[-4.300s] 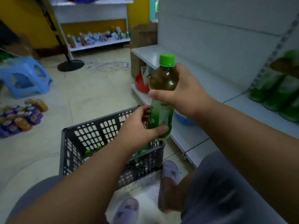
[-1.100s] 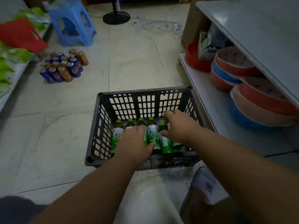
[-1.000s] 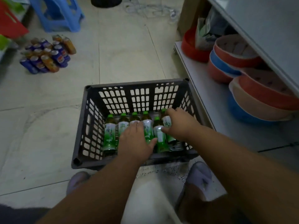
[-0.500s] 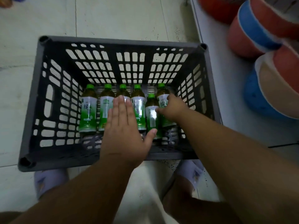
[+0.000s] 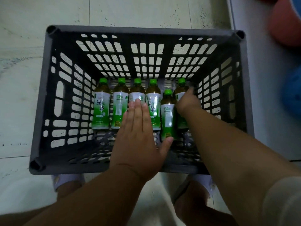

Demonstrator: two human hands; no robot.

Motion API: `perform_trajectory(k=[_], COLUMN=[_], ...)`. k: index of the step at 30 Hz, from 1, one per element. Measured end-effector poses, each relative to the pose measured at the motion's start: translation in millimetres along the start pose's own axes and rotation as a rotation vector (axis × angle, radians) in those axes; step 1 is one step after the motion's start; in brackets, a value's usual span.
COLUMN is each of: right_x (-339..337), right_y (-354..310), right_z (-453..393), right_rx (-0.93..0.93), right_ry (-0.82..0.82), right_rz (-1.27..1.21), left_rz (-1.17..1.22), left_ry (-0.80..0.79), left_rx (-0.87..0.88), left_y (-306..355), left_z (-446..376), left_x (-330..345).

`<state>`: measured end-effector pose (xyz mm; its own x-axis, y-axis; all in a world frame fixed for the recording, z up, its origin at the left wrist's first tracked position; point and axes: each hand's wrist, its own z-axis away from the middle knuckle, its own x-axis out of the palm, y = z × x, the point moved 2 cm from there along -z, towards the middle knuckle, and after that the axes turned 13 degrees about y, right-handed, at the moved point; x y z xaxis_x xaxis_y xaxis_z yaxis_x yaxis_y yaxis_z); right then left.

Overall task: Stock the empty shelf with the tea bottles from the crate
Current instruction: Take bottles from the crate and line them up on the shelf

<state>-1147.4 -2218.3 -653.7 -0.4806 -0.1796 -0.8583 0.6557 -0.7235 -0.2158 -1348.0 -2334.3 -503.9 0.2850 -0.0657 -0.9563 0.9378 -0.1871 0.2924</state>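
Compared with half a second ago, our view sits closer over the crate (image 5: 143,32); the hands have barely shifted, so no bottle has left it. Six tea bottles (image 5: 101,105) lie side by side on its floor. Left hand (image 5: 138,136) rests flat, fingers straight. Right hand (image 5: 187,101) curls round the rightmost bottle (image 5: 180,86).

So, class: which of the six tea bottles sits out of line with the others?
The fifth bottle from the left: it lies lower, nearer the person, than the others.
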Motion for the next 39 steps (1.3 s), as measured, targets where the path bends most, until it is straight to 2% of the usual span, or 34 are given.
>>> perform_trajectory(k=[3,6,10,19,22,26,29,34,39], right_x=[-13.4,-21.4,-40.0,-125.5,-163.0,-213.2,-245.9,-294.0,-339.5], right_y=[5.4,10.8,3.5,0.8,-2.7,-4.9,-1.3,24.0,69.5], right_z=[-0.1,8.7,29.4,108.1,146.6,210.0,262.1,338.7,388.7], right_rx=[0.001,-0.069,-0.160,-0.349,-0.420,-0.488,-0.581,-0.689,-0.760], right_ry=[-0.106,-0.135,-0.190,-0.131,-0.145,-0.162,-0.111,-0.027,0.171], right_rz=[-0.036,-0.068,-0.287,-0.554,-0.595,-0.711,-0.808,-0.960,-1.059], left_rz=[0.005,-0.007,-0.008,-0.057,0.089,0.515,0.732,0.811,0.865], left_ry=[0.000,-0.016,-0.030,-0.040,-0.073,-0.048,-0.010,0.007,-0.029], left_rx=[-0.014,-0.013,-0.008,0.008,0.007,-0.144,-0.159,-0.106,0.015], left_y=[-0.5,-0.6,-0.9,0.6,2.6,15.9,28.1,58.7,111.3], left_z=[-0.2,-0.7,-1.2,1.5,9.0,29.4,49.9,85.3,113.3], left_x=[-1.0,2.3,2.2,-8.0,-28.1,-85.1,-133.6,-193.7,-224.7])
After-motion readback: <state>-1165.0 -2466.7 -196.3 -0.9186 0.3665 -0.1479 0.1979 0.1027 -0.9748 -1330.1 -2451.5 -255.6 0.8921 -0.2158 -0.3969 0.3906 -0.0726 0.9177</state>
